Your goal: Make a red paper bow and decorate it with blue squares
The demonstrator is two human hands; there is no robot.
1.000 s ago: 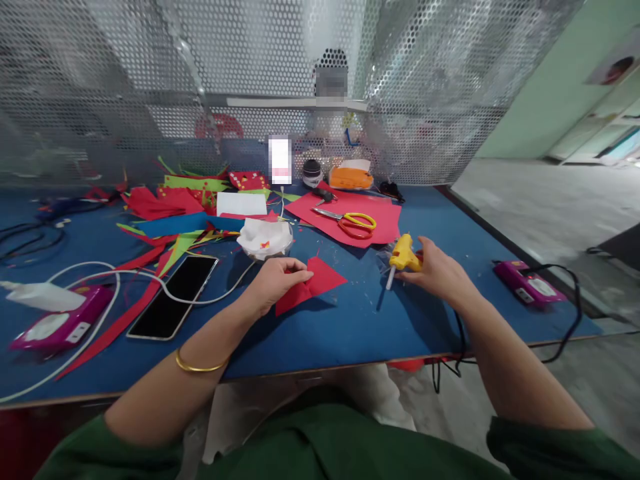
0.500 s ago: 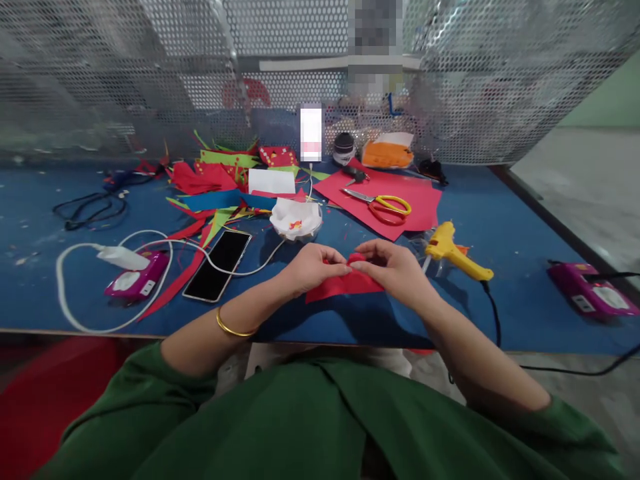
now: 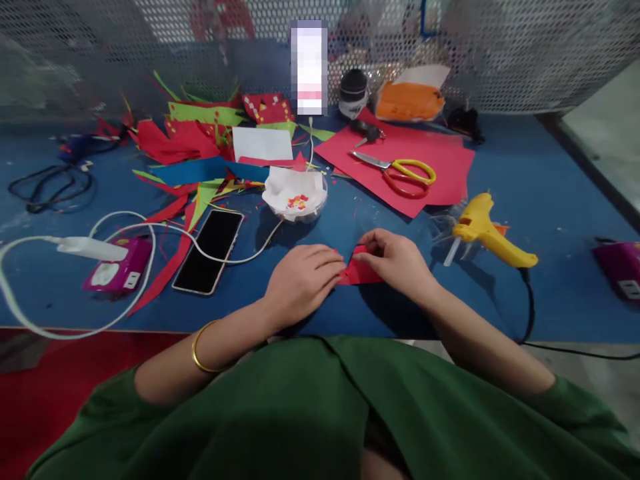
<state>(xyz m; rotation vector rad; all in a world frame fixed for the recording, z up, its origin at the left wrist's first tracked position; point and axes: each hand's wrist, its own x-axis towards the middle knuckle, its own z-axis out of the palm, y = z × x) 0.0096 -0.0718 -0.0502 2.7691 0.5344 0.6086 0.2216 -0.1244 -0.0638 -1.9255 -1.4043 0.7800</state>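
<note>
A small piece of red paper lies on the blue table between my hands. My left hand rests palm down over its left part, fingers stretched out and covering some of it. With thumb and forefinger closed, my right hand pinches the paper near its upper right edge. Just beyond my left hand stands a clear bowl lined with white paper, holding red and yellow bits. To the right of my right hand is a yellow glue gun.
Scissors with yellow and red handles lie on red sheets. At left are a black phone, a white cable, a purple power socket and coloured paper scraps. A lit phone leans against the perforated screen.
My left hand has let go its pinch and flattened onto the red paper. The paper, raised between both hands before, now lies lower on the table. The view has tilted down.
</note>
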